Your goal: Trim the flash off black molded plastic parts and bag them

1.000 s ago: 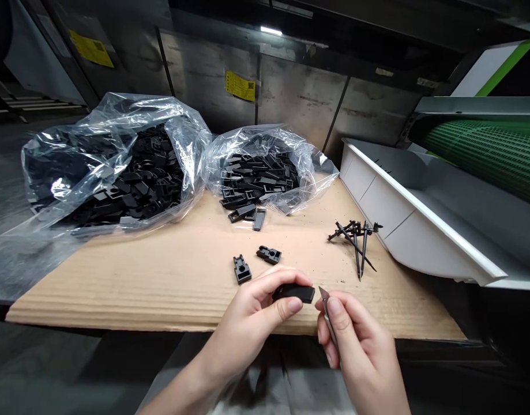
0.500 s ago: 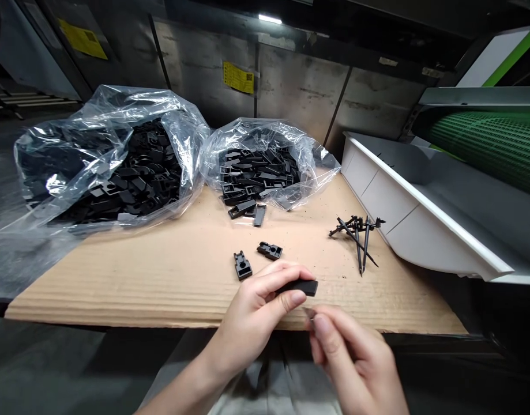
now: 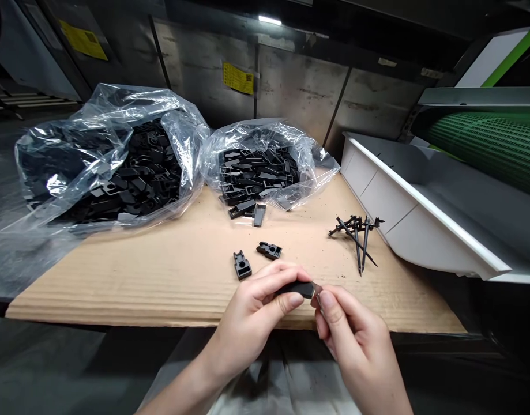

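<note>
My left hand [image 3: 258,305] is closed around a black plastic part [image 3: 300,289], its right end sticking out past my fingertips. Pinched between thumb and fingers of my right hand [image 3: 351,328] is a small thin metal blade [image 3: 317,290]. The blade is at the right end of the black part and appears to touch it. Just beyond my left hand, two black plastic pieces with holes, one on the left [image 3: 242,265] and one on the right [image 3: 269,250], lie on the cardboard [image 3: 130,276].
Two clear plastic bags full of black parts, a large one [image 3: 182,124] and a smaller one [image 3: 314,167], stand at the back. Thin black moulded sticks [image 3: 359,242] lie in a heap on the right. A white tray [image 3: 403,202] borders the cardboard, below a green mesh roll [image 3: 489,141].
My right hand has moved up, bringing the blade to the end of the black part. My left hand still holds that part in nearly the same place.
</note>
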Motion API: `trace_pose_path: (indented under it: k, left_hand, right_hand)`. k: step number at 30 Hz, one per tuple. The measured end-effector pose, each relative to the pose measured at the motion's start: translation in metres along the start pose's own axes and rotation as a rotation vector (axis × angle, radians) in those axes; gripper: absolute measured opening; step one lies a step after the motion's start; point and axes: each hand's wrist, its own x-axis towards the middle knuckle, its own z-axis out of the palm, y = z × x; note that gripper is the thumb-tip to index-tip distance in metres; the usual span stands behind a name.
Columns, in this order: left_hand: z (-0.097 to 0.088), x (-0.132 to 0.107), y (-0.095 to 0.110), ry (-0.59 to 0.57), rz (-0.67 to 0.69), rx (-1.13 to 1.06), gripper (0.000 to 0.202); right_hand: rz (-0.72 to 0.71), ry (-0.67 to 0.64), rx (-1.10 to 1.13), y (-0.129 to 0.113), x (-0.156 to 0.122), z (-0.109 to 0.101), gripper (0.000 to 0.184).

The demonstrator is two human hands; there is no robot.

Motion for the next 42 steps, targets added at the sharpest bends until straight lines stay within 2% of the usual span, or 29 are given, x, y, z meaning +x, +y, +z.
trace_pose_path:
  k: [5,8,11,15,19,22,26,29,35,39,40,42]
  left_hand:
    - [0.001,0.001,0.001,-0.005,-0.010,-0.010,0.017]
    - [0.000,0.001,0.000,-0.004,-0.032,-0.041,0.015]
    - [-0.001,0.001,-0.002,-0.016,-0.122,-0.147,0.015]
    - [0.000,-0.001,-0.003,-0.031,-0.201,-0.274,0.020]
    - [0.000,-0.001,-0.002,-0.047,-0.217,-0.354,0.021]
    - [0.000,0.000,-0.001,-0.064,-0.261,-0.355,0.025]
    - [-0.001,0.002,0.002,-0.107,-0.282,-0.288,0.030]
    - [-0.001,0.003,0.005,-0.119,-0.283,-0.262,0.031]
    - [-0.001,0.002,0.004,-0.125,-0.292,-0.227,0.031]
    - [-0.001,0.003,0.002,-0.113,-0.307,-0.298,0.033]
    - [-0.001,0.003,0.002,-0.106,-0.305,-0.316,0.032]
    - [-0.001,0.002,0.001,-0.083,-0.270,-0.324,0.028]
  right_hand:
    - [-0.095,-0.163,0.033,-0.002,-0.007,0.004,0.029]
    - [-0.004,-0.103,0.062,-0.003,-0.009,0.000,0.029]
    - [0.051,-0.012,0.053,-0.002,-0.009,-0.005,0.031]
    - [0.086,0.115,0.031,0.000,-0.008,-0.007,0.022]
    - [0.054,0.132,-0.003,0.000,-0.006,-0.006,0.019]
    - [-0.050,0.072,-0.045,-0.003,0.002,-0.010,0.022]
    - [-0.215,-0.100,-0.135,-0.008,0.017,-0.020,0.026]
    - [-0.273,-0.210,-0.190,-0.011,0.025,-0.025,0.024]
    - [-0.286,-0.329,-0.200,-0.016,0.028,-0.028,0.029]
    - [-0.239,-0.502,-0.184,-0.015,0.019,-0.027,0.023]
    - [-0.234,-0.520,-0.194,-0.013,0.016,-0.027,0.022]
    - [-0.231,-0.453,-0.214,-0.008,0.009,-0.027,0.022]
